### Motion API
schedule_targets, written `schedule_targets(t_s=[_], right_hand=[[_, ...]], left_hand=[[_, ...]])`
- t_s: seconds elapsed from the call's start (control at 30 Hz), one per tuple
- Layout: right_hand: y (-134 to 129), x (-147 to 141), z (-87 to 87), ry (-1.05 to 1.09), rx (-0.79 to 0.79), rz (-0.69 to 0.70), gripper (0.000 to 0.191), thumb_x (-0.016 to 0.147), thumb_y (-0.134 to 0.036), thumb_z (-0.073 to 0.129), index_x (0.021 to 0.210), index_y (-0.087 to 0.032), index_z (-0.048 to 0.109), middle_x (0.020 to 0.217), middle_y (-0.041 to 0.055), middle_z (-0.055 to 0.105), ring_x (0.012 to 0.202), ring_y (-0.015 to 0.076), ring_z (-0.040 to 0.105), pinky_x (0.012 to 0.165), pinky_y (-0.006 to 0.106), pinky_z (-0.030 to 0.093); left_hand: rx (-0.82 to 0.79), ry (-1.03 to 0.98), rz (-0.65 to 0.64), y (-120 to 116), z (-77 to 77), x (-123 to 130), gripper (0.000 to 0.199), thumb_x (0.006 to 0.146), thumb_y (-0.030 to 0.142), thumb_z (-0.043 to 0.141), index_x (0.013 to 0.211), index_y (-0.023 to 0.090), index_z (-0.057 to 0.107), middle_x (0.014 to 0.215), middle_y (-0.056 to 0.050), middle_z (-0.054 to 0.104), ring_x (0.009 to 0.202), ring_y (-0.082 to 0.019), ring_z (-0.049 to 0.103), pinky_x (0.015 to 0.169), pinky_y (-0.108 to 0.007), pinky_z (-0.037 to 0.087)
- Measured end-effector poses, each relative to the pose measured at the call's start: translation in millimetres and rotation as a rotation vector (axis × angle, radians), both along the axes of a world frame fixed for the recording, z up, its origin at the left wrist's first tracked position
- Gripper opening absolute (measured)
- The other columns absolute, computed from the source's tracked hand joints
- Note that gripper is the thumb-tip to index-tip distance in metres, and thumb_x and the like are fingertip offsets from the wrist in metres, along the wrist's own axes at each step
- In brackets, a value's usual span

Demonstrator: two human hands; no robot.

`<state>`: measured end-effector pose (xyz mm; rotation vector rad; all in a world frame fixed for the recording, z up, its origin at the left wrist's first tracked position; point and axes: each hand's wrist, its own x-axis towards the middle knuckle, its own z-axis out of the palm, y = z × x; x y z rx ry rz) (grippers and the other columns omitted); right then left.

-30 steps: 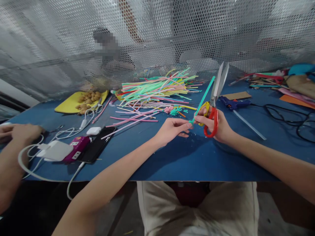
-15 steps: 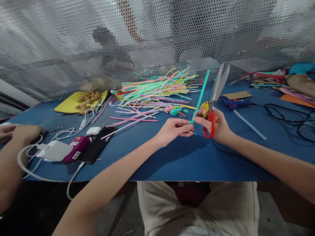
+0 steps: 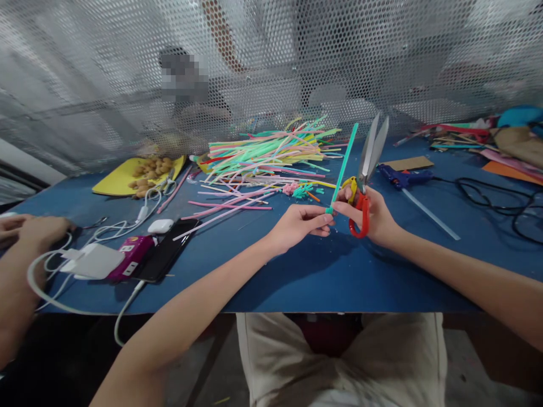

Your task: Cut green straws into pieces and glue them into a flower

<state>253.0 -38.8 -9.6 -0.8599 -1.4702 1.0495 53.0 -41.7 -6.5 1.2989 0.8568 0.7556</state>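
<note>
Black against the blue worktop [image 3: 292, 282], a phone [image 3: 167, 254] is lying at left. Your left hand [image 3: 302, 221] is pinching the lower end of a leaning green strip [image 3: 345, 161]; your right hand [image 3: 376, 216] is pinching it too and gripping scissors [image 3: 367, 158] with parted blades. A glue gun [image 3: 400, 178] is resting farther right.
</note>
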Motion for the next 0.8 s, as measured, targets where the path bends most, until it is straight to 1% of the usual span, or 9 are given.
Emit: schedule_targets(t_s=[0.1, 0.2, 0.27, 0.33, 0.43, 0.53, 0.6, 0.67, 0.8], right_hand=[[-1.0, -0.4, 1.8, -0.017, 0.028, 0.010, 0.044, 0.076, -0.045, 0.084, 0.082, -0.025, 0.045, 0.082, -0.0011, 0.058, 0.076, 0.0168, 0.059, 0.077, 0.037, 0.055], [-2.7, 1.3, 6.3, -0.069, 0.021, 0.029, 0.041, 0.078, -0.046, 0.082, 0.082, -0.025, 0.047, 0.083, -0.0006, 0.060, 0.075, 0.0166, 0.059, 0.076, 0.036, 0.053], [-2.5, 5.5, 8.3, -0.173, -0.010, 0.056, 0.036, 0.082, -0.047, 0.078, 0.082, -0.024, 0.050, 0.082, -0.0007, 0.060, 0.073, 0.0162, 0.057, 0.072, 0.034, 0.051], [-0.4, 11.6, 8.1, -0.313, -0.043, 0.066, 0.031, 0.084, -0.047, 0.075, 0.087, -0.023, 0.055, 0.080, -0.0013, 0.060, 0.070, 0.0157, 0.055, 0.068, 0.032, 0.048], [5.0, 20.8, 5.2, -0.514, -0.053, 0.048, 0.034, 0.082, -0.048, 0.074, 0.098, -0.023, 0.058, 0.083, -0.0017, 0.060, 0.069, 0.0157, 0.053, 0.066, 0.032, 0.045], [8.8, 26.3, 4.1, -0.643, -0.022, 0.016, 0.036, 0.083, -0.052, 0.071, 0.093, -0.023, 0.054, 0.080, -0.0025, 0.056, 0.068, 0.0152, 0.048, 0.064, 0.031, 0.042], [9.2, 27.8, 5.6, -0.722, -0.010, -0.001, 0.038, 0.082, -0.054, 0.071, 0.086, -0.023, 0.050, 0.075, -0.0033, 0.051, 0.065, 0.0143, 0.044, 0.062, 0.030, 0.038], [7.8, 28.1, 7.8, -0.785, -0.026, 0.004, 0.039, 0.082, -0.055, 0.071, 0.084, -0.023, 0.049, 0.073, -0.0037, 0.050, 0.063, 0.0138, 0.043, 0.060, 0.030, 0.036], [2.3, 26.9, 11.6, -0.789, -0.076, 0.046, 0.040, 0.078, -0.054, 0.075, 0.082, -0.023, 0.049, 0.072, -0.0048, 0.051, 0.062, 0.0129, 0.043, 0.059, 0.029, 0.036]], left_hand=[[0.009, 0.005, 0.000, -0.5, 0.3, 0.3, 0.046, 0.074, 0.053, 0.087, 0.099, 0.015, 0.080, 0.092, -0.007, 0.076, 0.075, -0.011, 0.069, 0.076, -0.027, 0.061], [0.019, -0.025, 0.006, 0.4, 2.2, -0.8, 0.045, 0.075, 0.052, 0.086, 0.097, 0.014, 0.079, 0.095, -0.008, 0.076, 0.077, -0.012, 0.070, 0.079, -0.028, 0.061], [0.054, -0.048, 0.039, 1.7, 5.3, -3.2, 0.041, 0.077, 0.051, 0.085, 0.095, 0.014, 0.079, 0.095, -0.008, 0.076, 0.077, -0.012, 0.070, 0.078, -0.028, 0.061], [0.118, -0.076, 0.103, 4.1, 9.5, -6.9, 0.037, 0.079, 0.049, 0.084, 0.094, 0.015, 0.078, 0.093, -0.007, 0.076, 0.071, -0.011, 0.068, 0.071, -0.026, 0.061], [0.224, -0.125, 0.215, 10.0, 15.2, -14.3, 0.032, 0.081, 0.045, 0.082, 0.096, 0.017, 0.078, 0.088, -0.005, 0.076, 0.062, -0.009, 0.063, 0.062, -0.024, 0.058], [0.311, -0.169, 0.273, 16.8, 17.2, -21.5, 0.028, 0.083, 0.042, 0.081, 0.097, 0.018, 0.079, 0.084, -0.004, 0.076, 0.059, -0.008, 0.061, 0.058, -0.022, 0.056], [0.343, -0.185, 0.274, 19.8, 16.4, -25.0, 0.028, 0.083, 0.041, 0.082, 0.099, 0.018, 0.080, 0.083, -0.004, 0.076, 0.058, -0.008, 0.061, 0.057, -0.022, 0.056], [0.353, -0.168, 0.257, 20.9, 15.0, -27.0, 0.029, 0.082, 0.041, 0.082, 0.098, 0.018, 0.081, 0.082, -0.004, 0.077, 0.057, -0.008, 0.061, 0.057, -0.022, 0.056], [0.365, -0.060, 0.170, 17.9, 14.5, -27.9, 0.030, 0.081, 0.044, 0.082, 0.091, 0.017, 0.080, 0.078, -0.006, 0.077, 0.054, -0.009, 0.062, 0.057, -0.024, 0.056]])
